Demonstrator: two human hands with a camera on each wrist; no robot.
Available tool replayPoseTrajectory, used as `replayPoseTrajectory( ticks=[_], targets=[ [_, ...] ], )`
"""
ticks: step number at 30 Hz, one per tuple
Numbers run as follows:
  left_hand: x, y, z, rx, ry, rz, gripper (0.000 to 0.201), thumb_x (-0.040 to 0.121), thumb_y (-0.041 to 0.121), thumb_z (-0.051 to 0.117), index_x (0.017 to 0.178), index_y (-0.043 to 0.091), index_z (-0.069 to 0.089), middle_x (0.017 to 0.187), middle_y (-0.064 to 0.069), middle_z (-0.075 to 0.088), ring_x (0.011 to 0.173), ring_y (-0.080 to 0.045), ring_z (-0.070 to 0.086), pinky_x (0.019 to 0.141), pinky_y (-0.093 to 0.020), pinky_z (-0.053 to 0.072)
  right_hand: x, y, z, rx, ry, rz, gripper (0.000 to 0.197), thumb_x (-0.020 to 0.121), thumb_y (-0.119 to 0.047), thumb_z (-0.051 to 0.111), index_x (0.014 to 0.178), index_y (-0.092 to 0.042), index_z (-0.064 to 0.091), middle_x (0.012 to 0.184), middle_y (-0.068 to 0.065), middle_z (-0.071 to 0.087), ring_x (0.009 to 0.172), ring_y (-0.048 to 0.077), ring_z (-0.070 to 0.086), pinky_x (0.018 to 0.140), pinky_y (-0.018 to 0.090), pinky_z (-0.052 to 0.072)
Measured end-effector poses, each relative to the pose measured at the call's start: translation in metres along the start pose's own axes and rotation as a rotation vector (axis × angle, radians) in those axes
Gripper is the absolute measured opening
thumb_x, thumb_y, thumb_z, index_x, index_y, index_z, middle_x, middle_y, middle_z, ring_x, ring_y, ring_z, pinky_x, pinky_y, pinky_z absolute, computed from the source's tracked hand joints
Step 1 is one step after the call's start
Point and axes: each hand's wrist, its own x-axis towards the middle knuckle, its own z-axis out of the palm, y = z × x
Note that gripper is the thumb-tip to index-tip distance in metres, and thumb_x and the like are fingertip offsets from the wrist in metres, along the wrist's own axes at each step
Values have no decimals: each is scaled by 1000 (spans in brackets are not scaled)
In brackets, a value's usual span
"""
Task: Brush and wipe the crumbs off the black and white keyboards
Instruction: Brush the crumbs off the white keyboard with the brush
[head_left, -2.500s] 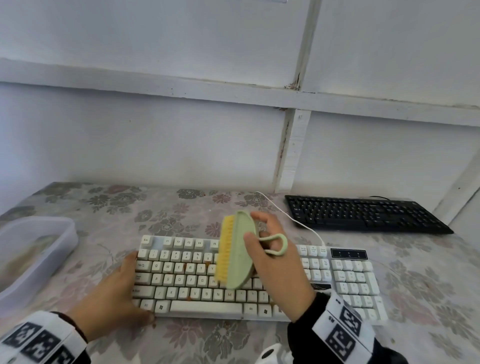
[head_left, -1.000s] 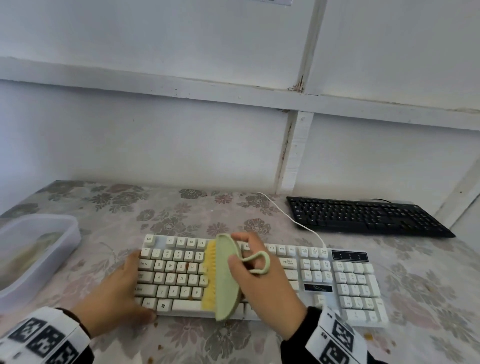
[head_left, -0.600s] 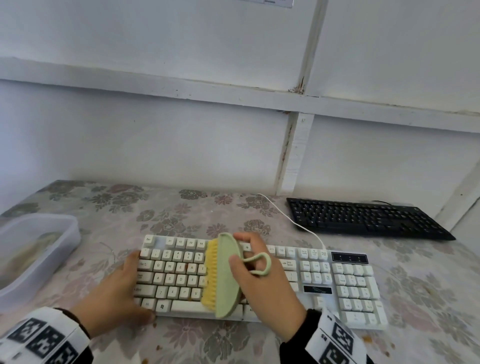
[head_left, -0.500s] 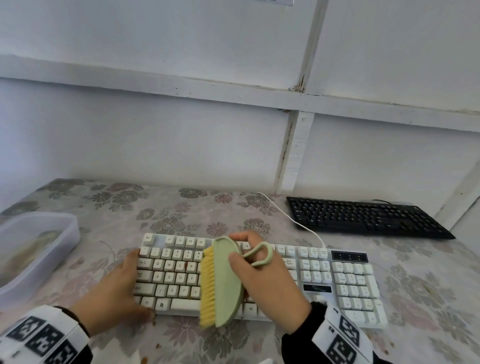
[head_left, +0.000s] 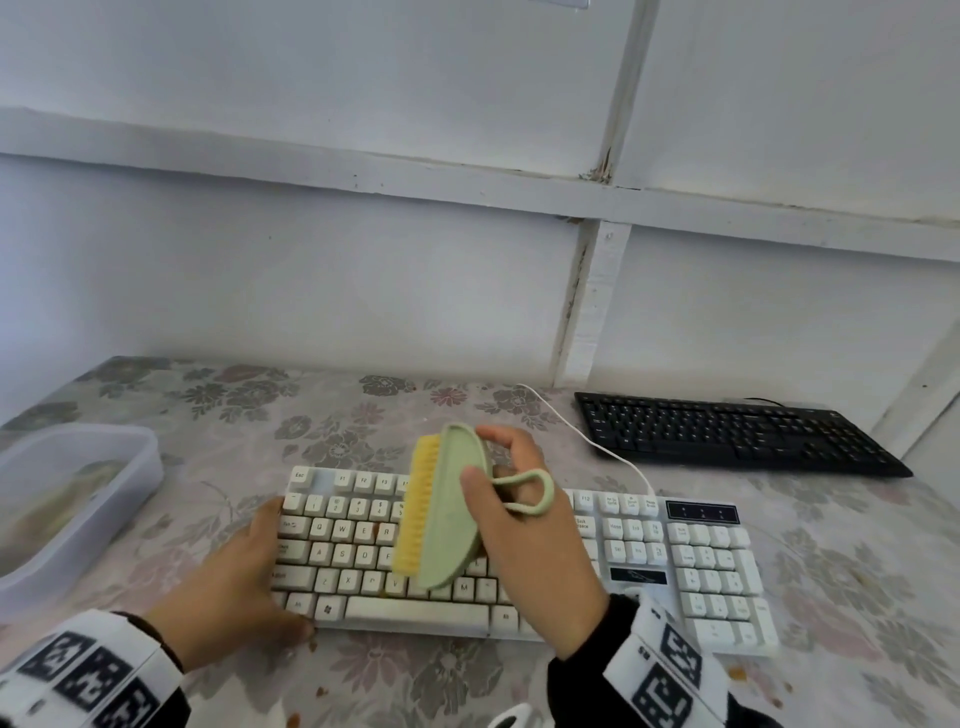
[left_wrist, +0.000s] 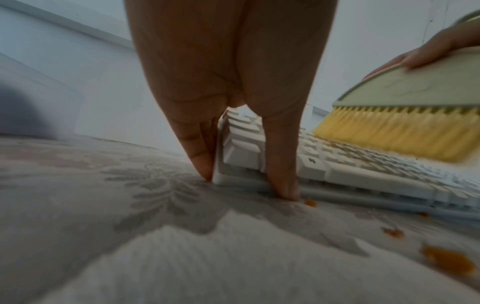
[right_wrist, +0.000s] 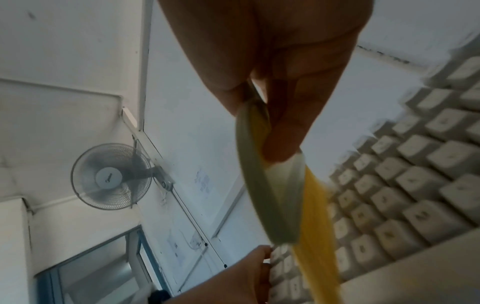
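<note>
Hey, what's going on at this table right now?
A person is brushing crumbs off a white keyboard. Their right hand grips a green brush with yellow bristles, held over the letter keys. Their left hand holds the keyboard's left end against the table. Orange crumbs lie on the tablecloth along the keyboard's near edge. A black keyboard sits untouched further back on the right, and a clear plastic tub stands at the left.
</note>
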Motion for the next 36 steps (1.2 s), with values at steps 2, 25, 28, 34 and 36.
replayPoseTrajectory(
  ticks=[2, 25, 28, 34, 36],
  targets=[
    [0, -2, 1, -9, -4, -2, 124, 33, 53, 67, 139, 22, 9, 122, 5, 45, 107, -10, 47, 92, -21, 40, -2, 3, 7, -3, 7, -23, 23, 96, -24, 48, 116, -35, 46, 92, 8, 69, 79, 30, 67, 66, 52, 55],
    [2, -2, 1, -9, -11, -5, 119, 45, 41, 75, 140, 21, 7, 125, 4, 44, 110, -10, 47, 93, -20, 40, -16, 9, 12, -64, -109, 92, 17, 95, -24, 47, 106, -37, 48, 92, 7, 69, 84, 32, 66, 69, 52, 56],
    [2, -2, 1, 10, -17, -23, 124, 42, 46, 73, 142, 19, 5, 129, 2, 41, 113, -12, 45, 98, -23, 39, -20, 5, 0, -78, -216, 137, 14, 94, -23, 49, 101, -34, 54, 91, 6, 68, 77, 27, 66, 59, 41, 56],
    [1, -1, 1, 0, -9, -25, 119, 47, 39, 78, 141, 21, 7, 126, 5, 42, 112, -11, 45, 92, -20, 39, -9, -4, -27, 134, 34, 44, 20, 95, -17, 50, 108, -32, 53, 92, 2, 71, 77, 16, 71, 55, 30, 58],
    [1, -1, 2, -2, 1, -16, 113, 53, 33, 80, 138, 22, 8, 121, 8, 42, 109, -9, 45, 87, -18, 37, -5, -4, -26, 189, 102, 5, 23, 94, -19, 52, 112, -33, 51, 94, -2, 72, 81, 16, 71, 56, 35, 58]
  ],
)
